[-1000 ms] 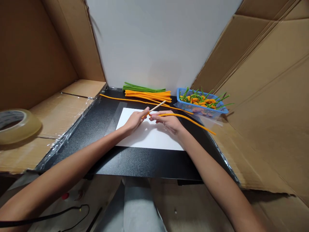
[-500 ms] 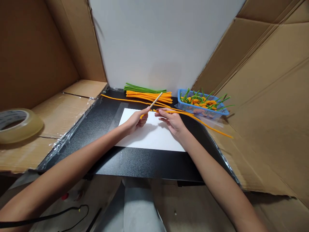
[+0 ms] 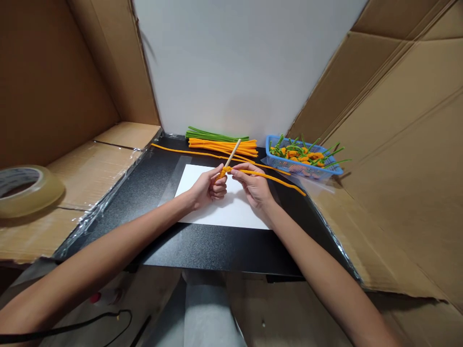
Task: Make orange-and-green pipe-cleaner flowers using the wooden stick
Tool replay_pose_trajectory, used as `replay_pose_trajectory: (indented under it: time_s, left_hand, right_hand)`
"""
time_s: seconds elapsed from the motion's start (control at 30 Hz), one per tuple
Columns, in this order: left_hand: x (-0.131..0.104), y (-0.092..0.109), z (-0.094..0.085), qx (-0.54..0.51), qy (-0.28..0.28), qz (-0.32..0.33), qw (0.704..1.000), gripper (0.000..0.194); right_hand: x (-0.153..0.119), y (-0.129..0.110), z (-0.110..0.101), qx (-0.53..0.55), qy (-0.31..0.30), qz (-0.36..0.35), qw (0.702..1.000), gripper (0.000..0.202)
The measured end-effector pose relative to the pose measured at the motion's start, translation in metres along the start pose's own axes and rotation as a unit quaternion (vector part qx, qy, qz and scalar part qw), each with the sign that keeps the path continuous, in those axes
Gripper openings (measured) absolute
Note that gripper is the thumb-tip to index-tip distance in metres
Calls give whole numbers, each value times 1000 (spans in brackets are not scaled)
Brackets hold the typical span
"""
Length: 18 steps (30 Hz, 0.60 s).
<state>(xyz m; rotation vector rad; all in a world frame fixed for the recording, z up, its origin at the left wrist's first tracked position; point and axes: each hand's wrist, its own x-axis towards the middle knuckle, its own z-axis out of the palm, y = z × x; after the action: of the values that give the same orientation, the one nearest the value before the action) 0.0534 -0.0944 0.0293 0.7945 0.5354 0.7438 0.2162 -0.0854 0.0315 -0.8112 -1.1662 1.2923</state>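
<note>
Black table point(image 3: 202, 246), white paper point(image 3: 238, 207) mid-table. Blue basket point(image 3: 304, 168), green-orange pieces inside, at far right corner. Orange bundle point(image 3: 220, 145) along far edge, green bundle point(image 3: 213, 135) behind it. Your left hand point(image 3: 211, 187) grips the stick point(image 3: 232, 153), orange stem point(image 3: 278, 180) coiled round it; your right hand point(image 3: 253, 185) pinches the stem, over the paper.

Big roll of clear tape point(image 3: 32, 190) over on the cardboard at the left, and a black cable point(image 3: 65, 325) looping down below the table.
</note>
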Motion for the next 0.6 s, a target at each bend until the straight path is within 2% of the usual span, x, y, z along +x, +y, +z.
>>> replay_pose_trajectory:
  time_s: [0.1,0.2,0.3,0.4,0.47,0.6]
  left_hand:
    - [1,-2,3,25,23,21,999,61]
    - [5,-7,3,88,73,72,991,61]
    - [9,-14,-2,201,122,135,962,62]
    - [11,-19,-9,281,135,213,926,59]
    - [12,-19,-12,264,123,244,925,50]
    - [11,-15,-11,178,108,222,953,49]
  right_hand:
    - [-2,-1,4,-42,2,-44,998,26]
    - [-4,-2,6,-75,7,-83,994,24]
    - [-7,-4,7,-114,10,-108,987,24]
    - [-10,-6,9,-143,18,-130,981,24]
    - [-10,-6,9,-152,28,-140,978,23]
    - [-7,-4,7,-159,51,-143,975,24]
